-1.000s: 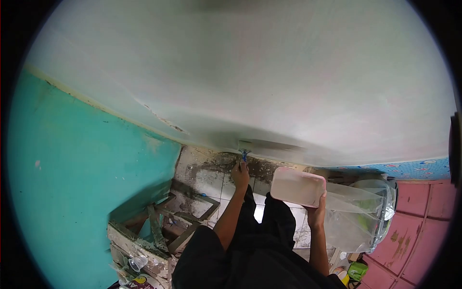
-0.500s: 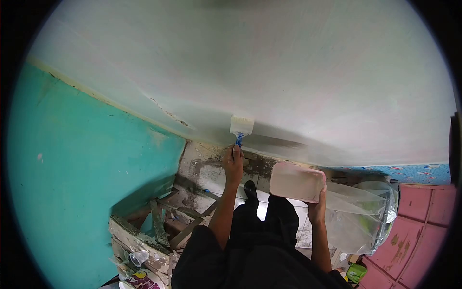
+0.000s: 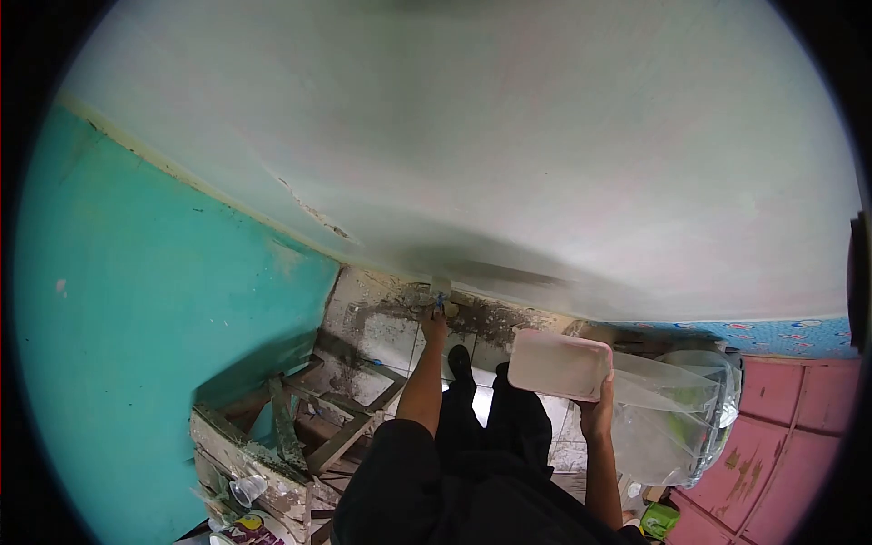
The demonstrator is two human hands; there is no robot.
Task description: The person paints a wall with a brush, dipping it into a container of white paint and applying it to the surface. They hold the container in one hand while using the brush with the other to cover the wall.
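Observation:
My left hand is closed round the blue handle of a wide paintbrush. Its pale bristles point away from me, low down by the foot of the whitish wall. In my right hand is a pinkish shallow rectangular tub, gripped at its right edge; a pale coating covers its inside. The tub hangs over the floor in front of my legs, apart from the brush.
A turquoise wall meets the whitish wall at left. Below it stands a broken wooden frame with a clear plastic cup. Right of my legs sits a plastic-wrapped bundle beside pink panels. Dirty floor tiles lie ahead.
My left hand has brought the paintbrush down the whitish wall, from above its base to near the floor line. The tub stays in my right hand, and the view has shifted slightly.

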